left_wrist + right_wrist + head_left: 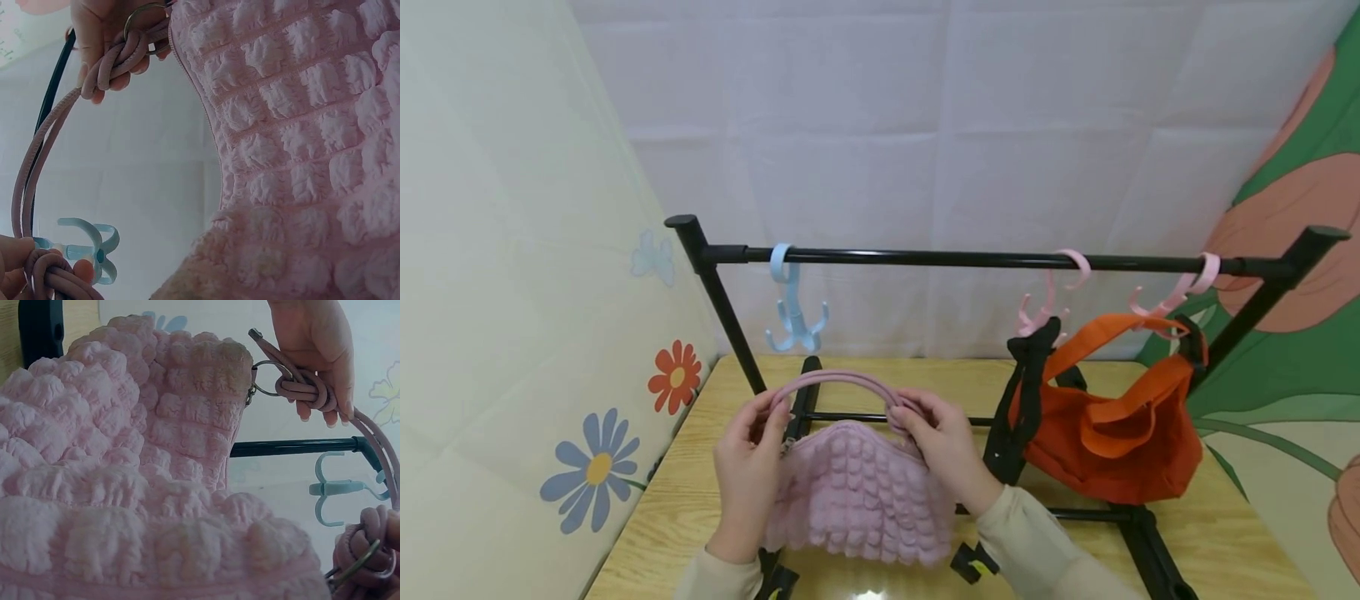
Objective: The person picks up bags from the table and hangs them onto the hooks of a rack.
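Observation:
A pink, puffy quilted handbag (865, 492) hangs from both hands in front of a black rack. My left hand (747, 471) pinches the left end of its arched handle (835, 375). At the other end, my right hand (951, 454) grips the knotted part of the handle. Metal rings join the knots to the bag, and one knot (306, 390) shows by the left fingers in the right wrist view. Above and behind the left hand, a light-blue multi-prong hook (793, 312) hangs from the rail with nothing on it.
The black rail (917, 259) runs across behind the bag. At right, an orange bag (1123, 454) with a black strap (1018, 417) hangs from a pink hook (1180, 292) near another pink hook (1041, 312). The rack stands on a wood-grain table (662, 517).

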`<state>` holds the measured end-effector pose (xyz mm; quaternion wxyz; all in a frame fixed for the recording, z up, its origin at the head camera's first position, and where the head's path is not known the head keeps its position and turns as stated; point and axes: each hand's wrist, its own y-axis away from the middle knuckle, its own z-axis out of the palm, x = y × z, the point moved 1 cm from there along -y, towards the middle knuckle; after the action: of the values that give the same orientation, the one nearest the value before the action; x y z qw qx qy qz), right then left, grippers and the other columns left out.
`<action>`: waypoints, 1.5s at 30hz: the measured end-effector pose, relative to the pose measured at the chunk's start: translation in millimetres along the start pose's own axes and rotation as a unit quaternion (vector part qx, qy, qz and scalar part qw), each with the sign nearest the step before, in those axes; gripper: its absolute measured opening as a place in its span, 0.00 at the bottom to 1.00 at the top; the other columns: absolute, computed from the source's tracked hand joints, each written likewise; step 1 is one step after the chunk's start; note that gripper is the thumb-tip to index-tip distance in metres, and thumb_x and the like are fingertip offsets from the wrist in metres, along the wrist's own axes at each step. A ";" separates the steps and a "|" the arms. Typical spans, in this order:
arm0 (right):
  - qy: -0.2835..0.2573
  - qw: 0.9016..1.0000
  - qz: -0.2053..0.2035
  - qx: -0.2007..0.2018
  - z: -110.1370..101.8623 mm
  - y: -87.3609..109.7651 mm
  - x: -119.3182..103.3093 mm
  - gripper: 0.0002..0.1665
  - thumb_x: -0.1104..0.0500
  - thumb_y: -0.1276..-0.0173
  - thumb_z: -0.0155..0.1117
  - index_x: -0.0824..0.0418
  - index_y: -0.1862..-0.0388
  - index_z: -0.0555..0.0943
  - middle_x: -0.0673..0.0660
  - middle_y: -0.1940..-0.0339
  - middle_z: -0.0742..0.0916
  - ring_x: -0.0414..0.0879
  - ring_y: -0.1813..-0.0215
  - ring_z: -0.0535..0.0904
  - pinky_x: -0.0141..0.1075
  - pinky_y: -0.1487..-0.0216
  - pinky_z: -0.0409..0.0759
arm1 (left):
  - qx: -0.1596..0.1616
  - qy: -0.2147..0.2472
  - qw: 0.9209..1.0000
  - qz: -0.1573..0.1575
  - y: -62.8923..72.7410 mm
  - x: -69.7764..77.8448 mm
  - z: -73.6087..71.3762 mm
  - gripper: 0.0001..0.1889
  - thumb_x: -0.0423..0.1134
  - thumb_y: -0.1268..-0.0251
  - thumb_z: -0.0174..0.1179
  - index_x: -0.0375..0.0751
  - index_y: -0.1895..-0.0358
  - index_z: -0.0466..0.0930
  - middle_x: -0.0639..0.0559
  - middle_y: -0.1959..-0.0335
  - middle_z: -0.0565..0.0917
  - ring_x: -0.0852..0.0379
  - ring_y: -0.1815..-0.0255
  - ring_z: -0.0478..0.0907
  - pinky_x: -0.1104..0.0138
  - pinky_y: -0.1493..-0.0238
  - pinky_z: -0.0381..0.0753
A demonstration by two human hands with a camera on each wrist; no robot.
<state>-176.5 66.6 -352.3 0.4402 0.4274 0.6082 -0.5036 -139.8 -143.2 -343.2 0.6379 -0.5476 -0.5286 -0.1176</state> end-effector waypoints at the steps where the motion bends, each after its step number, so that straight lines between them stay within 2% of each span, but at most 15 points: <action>1: -0.002 1.000 0.001 0.003 0.5 -0.9 -0.5 0.14 0.67 0.32 0.63 0.70 0.49 0.82 0.59 0.66 0.86 0.42 0.71 0.78 0.29 0.74 0.76 | 0.000 0.000 1.000 -0.001 -0.9 -0.3 0.1 0.07 0.27 0.34 0.60 0.27 0.57 0.83 0.41 0.70 0.84 0.64 0.72 0.76 0.79 0.73 0.73; 4: -0.011 1.000 0.003 0.005 2.0 -3.2 -2.1 0.13 0.67 0.32 0.63 0.70 0.50 0.82 0.60 0.66 0.87 0.40 0.70 0.79 0.29 0.73 0.77 | 0.001 0.005 1.000 -0.005 -3.2 -1.5 0.4 0.07 0.28 0.34 0.60 0.27 0.57 0.83 0.41 0.70 0.83 0.62 0.73 0.76 0.78 0.74 0.73; 9: 0.000 1.000 -0.014 0.007 3.9 -6.9 -4.7 0.14 0.66 0.32 0.63 0.70 0.49 0.82 0.60 0.62 0.87 0.40 0.65 0.81 0.28 0.68 0.78 | 0.006 0.004 1.000 -0.002 -7.7 -3.4 0.9 0.07 0.27 0.33 0.59 0.27 0.58 0.83 0.43 0.71 0.83 0.68 0.72 0.75 0.78 0.74 0.73; 17: 0.002 1.000 -0.023 0.011 5.6 -12.7 -10.2 0.14 0.67 0.32 0.62 0.71 0.49 0.82 0.61 0.63 0.86 0.40 0.68 0.77 0.28 0.71 0.76 | 0.010 0.005 1.000 -0.005 -16.6 -3.1 1.8 0.08 0.29 0.33 0.59 0.28 0.56 0.83 0.42 0.70 0.83 0.68 0.72 0.75 0.78 0.73 0.73; 37: -0.027 0.999 -0.033 0.003 13.0 -31.1 -20.3 0.13 0.65 0.30 0.60 0.70 0.50 0.82 0.61 0.65 0.86 0.43 0.69 0.76 0.29 0.73 0.75 | 0.029 0.000 1.000 0.005 -40.0 1.6 2.2 0.10 0.32 0.31 0.59 0.29 0.54 0.83 0.42 0.69 0.82 0.67 0.73 0.74 0.79 0.73 0.71; 45: -0.053 0.998 -0.017 -0.004 18.8 -36.4 -25.4 0.13 0.66 0.30 0.60 0.71 0.49 0.81 0.61 0.65 0.86 0.41 0.67 0.80 0.29 0.70 0.77 | 0.033 -0.030 0.999 0.031 -49.4 0.4 -2.0 0.09 0.31 0.31 0.58 0.28 0.55 0.83 0.42 0.68 0.80 0.68 0.72 0.72 0.80 0.72 0.71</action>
<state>-203.3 41.4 -321.2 0.4649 0.3876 0.5931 -0.5309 -174.5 -163.1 -314.2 0.6431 -0.5457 -0.5334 -0.0639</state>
